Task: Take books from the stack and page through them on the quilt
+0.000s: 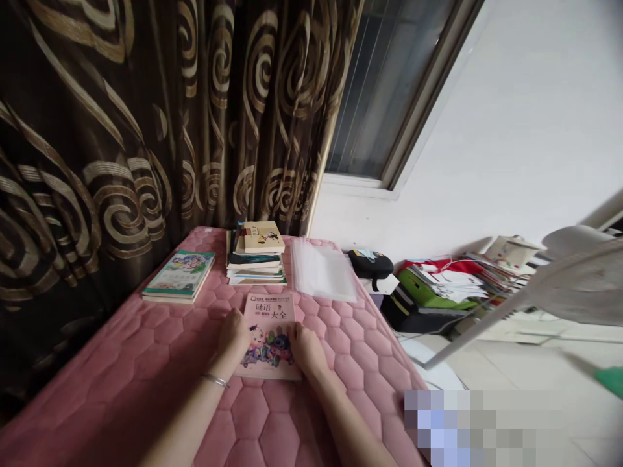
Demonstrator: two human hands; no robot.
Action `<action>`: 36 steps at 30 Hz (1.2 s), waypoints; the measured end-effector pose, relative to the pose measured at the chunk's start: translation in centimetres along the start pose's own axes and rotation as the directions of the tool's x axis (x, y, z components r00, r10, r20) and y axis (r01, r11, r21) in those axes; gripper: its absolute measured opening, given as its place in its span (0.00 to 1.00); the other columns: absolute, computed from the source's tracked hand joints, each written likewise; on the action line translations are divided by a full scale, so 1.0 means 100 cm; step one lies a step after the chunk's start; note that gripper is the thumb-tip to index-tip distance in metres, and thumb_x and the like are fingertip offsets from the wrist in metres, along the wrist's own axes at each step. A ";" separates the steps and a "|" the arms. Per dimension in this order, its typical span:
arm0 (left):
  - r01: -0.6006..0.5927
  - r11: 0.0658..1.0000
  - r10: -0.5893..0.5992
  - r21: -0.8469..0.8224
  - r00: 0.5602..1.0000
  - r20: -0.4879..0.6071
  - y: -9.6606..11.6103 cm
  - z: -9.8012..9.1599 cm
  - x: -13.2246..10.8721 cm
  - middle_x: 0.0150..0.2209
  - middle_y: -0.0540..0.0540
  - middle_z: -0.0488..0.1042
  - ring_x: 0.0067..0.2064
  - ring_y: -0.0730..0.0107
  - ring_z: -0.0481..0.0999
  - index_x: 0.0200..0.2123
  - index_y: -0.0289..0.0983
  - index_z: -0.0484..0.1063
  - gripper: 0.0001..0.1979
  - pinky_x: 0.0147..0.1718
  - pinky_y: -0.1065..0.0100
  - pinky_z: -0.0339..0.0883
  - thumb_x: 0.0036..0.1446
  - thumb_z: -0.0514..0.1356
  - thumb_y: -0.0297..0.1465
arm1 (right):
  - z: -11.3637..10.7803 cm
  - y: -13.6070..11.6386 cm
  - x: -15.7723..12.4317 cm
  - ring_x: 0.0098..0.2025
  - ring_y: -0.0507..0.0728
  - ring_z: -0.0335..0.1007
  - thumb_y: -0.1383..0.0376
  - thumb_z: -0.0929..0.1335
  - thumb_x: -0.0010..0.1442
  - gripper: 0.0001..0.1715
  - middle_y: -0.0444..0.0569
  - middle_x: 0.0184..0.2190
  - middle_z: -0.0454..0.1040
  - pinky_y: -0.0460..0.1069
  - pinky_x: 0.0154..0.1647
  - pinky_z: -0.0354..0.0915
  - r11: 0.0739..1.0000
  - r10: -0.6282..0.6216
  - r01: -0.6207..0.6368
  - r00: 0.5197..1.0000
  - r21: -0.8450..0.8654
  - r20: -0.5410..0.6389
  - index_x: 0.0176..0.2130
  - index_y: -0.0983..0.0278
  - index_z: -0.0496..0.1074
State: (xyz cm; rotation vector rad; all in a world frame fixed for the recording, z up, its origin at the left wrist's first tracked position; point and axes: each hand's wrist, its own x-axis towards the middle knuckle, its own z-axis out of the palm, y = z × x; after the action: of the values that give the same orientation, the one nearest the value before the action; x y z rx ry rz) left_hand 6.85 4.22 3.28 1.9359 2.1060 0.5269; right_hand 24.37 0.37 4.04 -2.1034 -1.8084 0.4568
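Observation:
A pink-covered book [269, 337] with cartoon figures and Chinese lettering lies face up just above or on the pink quilted mattress [253, 418]. My left hand [232, 336], below which a bracelet circles the wrist, grips the book's left edge. On the opposite edge, my right hand [307, 350] holds it with curled fingers. Beyond the book stands a stack of books [256, 263], topped by a tan one [263, 237]. Clear plastic sleeves [324, 270] are spread to the right of that stack. A green and white book [179, 275] lies at the left, on top of another.
A dark patterned curtain [160, 117] hangs along the left and back, beside a window [384, 84]. Right of the mattress are a black case [370, 264], a green bag [428, 288] with papers, and a white fan [579, 279] on a slanting pole.

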 end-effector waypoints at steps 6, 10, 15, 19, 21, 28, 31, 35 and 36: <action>-0.018 0.990 0.023 0.137 0.999 -0.038 0.004 0.002 -0.012 0.44 0.29 0.75 0.47 0.56 0.77 0.46 0.27 0.66 0.13 0.42 0.64 0.68 0.58 0.52 0.21 | 0.000 0.001 0.003 0.38 0.64 0.78 0.62 0.53 0.68 0.26 0.59 0.37 0.79 0.55 0.35 0.70 0.984 -0.013 0.011 1.000 -0.177 -0.007 0.61 0.67 0.61; -0.017 0.980 0.020 0.198 1.000 -0.016 0.006 0.003 -0.016 0.39 0.31 0.77 0.41 0.58 0.79 0.45 0.28 0.66 0.11 0.35 0.65 0.70 0.60 0.50 0.23 | -0.001 0.002 0.003 0.37 0.64 0.78 0.61 0.54 0.68 0.27 0.58 0.36 0.79 0.56 0.35 0.70 0.968 -0.051 0.052 0.999 -0.246 0.009 0.65 0.60 0.56; -0.004 0.971 0.009 0.241 1.000 -0.020 0.009 -0.001 -0.020 0.40 0.32 0.76 0.39 0.61 0.79 0.47 0.29 0.66 0.15 0.34 0.66 0.71 0.61 0.45 0.21 | -0.003 0.002 -0.001 0.36 0.61 0.78 0.61 0.53 0.70 0.26 0.55 0.35 0.79 0.53 0.34 0.71 0.952 -0.115 0.113 0.993 -0.286 0.008 0.64 0.53 0.57; -0.049 0.944 0.082 0.326 0.993 -0.089 0.016 0.003 -0.032 0.47 0.31 0.73 0.43 0.58 0.76 0.53 0.30 0.66 0.20 0.36 0.62 0.72 0.61 0.44 0.21 | -0.003 0.004 -0.001 0.36 0.61 0.78 0.63 0.54 0.69 0.26 0.55 0.36 0.80 0.51 0.34 0.70 0.943 -0.141 0.140 0.990 -0.303 0.016 0.64 0.53 0.58; -0.216 0.915 0.261 0.340 0.961 -0.095 0.021 0.011 -0.036 0.55 0.33 0.70 0.52 0.55 0.72 0.57 0.34 0.65 0.23 0.47 0.55 0.69 0.60 0.44 0.21 | -0.003 0.006 0.000 0.35 0.61 0.78 0.63 0.55 0.69 0.26 0.54 0.36 0.80 0.51 0.33 0.70 0.937 -0.156 0.155 0.988 -0.312 0.020 0.64 0.53 0.58; -0.513 0.824 0.533 0.241 0.846 -0.019 0.031 0.037 -0.001 0.64 0.39 0.60 0.64 0.55 0.60 0.62 0.36 0.60 0.24 0.61 0.50 0.54 0.64 0.45 0.32 | -0.002 0.007 -0.001 0.35 0.61 0.79 0.62 0.54 0.70 0.26 0.55 0.36 0.80 0.51 0.32 0.70 0.923 -0.158 0.164 0.986 -0.349 0.046 0.65 0.54 0.56; -0.499 0.819 0.526 0.283 0.851 -0.021 0.024 0.039 0.021 0.64 0.36 0.60 0.65 0.54 0.57 0.62 0.30 0.60 0.26 0.63 0.49 0.49 0.65 0.43 0.35 | 0.000 0.007 0.000 0.34 0.61 0.79 0.62 0.54 0.70 0.27 0.54 0.35 0.80 0.50 0.32 0.70 0.911 -0.158 0.164 0.986 -0.379 0.047 0.65 0.54 0.54; -0.466 0.831 0.496 0.304 0.868 -0.024 0.013 0.041 0.037 0.65 0.33 0.57 0.66 0.51 0.54 0.62 0.26 0.58 0.27 0.62 0.49 0.49 0.64 0.44 0.34 | 0.000 0.007 0.000 0.33 0.61 0.79 0.63 0.53 0.69 0.27 0.55 0.35 0.80 0.51 0.30 0.70 0.909 -0.157 0.164 0.986 -0.382 0.050 0.66 0.54 0.53; -0.457 0.837 0.488 0.300 0.872 -0.034 0.012 0.042 0.038 0.65 0.34 0.57 0.66 0.50 0.54 0.62 0.27 0.58 0.27 0.62 0.48 0.49 0.64 0.44 0.34 | -0.001 0.007 0.000 0.33 0.61 0.78 0.63 0.53 0.69 0.27 0.55 0.35 0.80 0.51 0.30 0.70 0.912 -0.152 0.161 0.987 -0.377 0.054 0.66 0.54 0.53</action>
State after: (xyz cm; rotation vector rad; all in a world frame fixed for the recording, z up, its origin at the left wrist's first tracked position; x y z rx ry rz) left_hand 9.23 8.49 0.23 2.6817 1.8282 0.4410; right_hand 25.05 0.27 3.79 -2.1697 -2.2057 0.0916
